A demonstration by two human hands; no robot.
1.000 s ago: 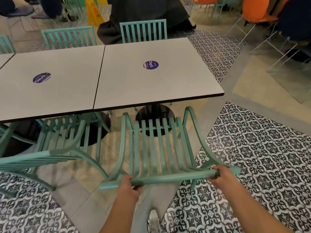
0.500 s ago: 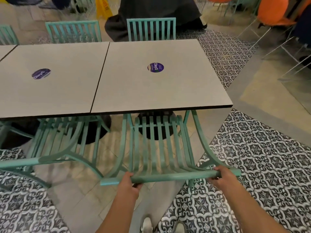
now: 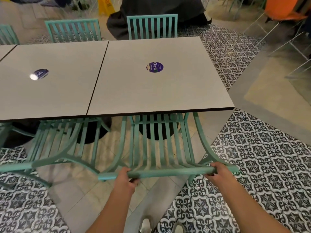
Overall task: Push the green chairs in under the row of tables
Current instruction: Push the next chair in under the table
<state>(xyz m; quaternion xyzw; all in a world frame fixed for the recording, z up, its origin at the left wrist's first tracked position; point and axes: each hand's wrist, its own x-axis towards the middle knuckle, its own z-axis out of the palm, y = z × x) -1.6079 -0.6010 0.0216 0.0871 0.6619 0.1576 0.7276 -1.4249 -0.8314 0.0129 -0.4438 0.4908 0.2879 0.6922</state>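
A green slatted chair [image 3: 168, 171] stands in front of me, its seat partly under the right grey table [image 3: 158, 88]. My left hand [image 3: 125, 179] grips the top rail of its backrest near the left end. My right hand [image 3: 218, 173] grips the same rail near the right end. A second green chair [image 3: 55, 158] stands to the left, its seat partly under the left table [image 3: 50, 91]. The front legs of both chairs are hidden by the tabletops.
More green chairs [image 3: 152, 26] stand pushed in on the far side of the tables. A person in dark clothes [image 3: 159, 7] sits behind them. An orange chair [image 3: 282, 10] with thin white legs is at the far right. Black table bases [image 3: 157, 130] sit under the tops.
The chair I hold has slid forward, and more of its seat is now under the right table. I have stepped closer to the tables. Both hands keep their grip.
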